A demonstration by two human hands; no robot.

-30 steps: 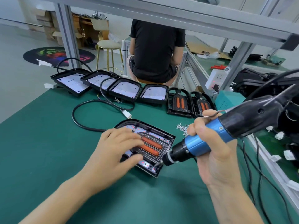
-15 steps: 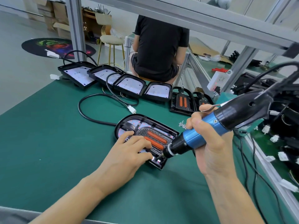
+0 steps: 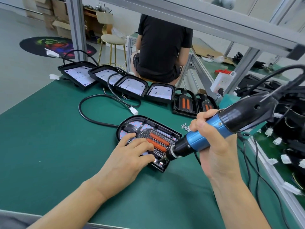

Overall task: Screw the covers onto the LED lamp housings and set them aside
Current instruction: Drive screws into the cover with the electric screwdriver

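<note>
A black LED lamp housing [image 3: 130, 123] lies on the green table mat, with a cover [image 3: 158, 141] bearing two orange strips fitted in it. My left hand [image 3: 130, 156] presses flat on the cover with straight fingers. My right hand [image 3: 212, 139] grips a blue and black electric screwdriver [image 3: 214, 129]. Its bit touches the housing's near right corner. A small heap of screws [image 3: 185, 126] lies just right of the housing.
Several open housings [image 3: 130, 86] with white boards stand in a row at the table's far edge, then two covered ones [image 3: 184, 103]. A black cable [image 3: 92, 118] loops across the mat. More black parts and wires [image 3: 290, 129] crowd the right side. A person [image 3: 163, 47] sits behind.
The camera has come closer and lower. My left hand has slid toward the near end of the cover, and the screwdriver's tip stays at the housing's near right corner.
</note>
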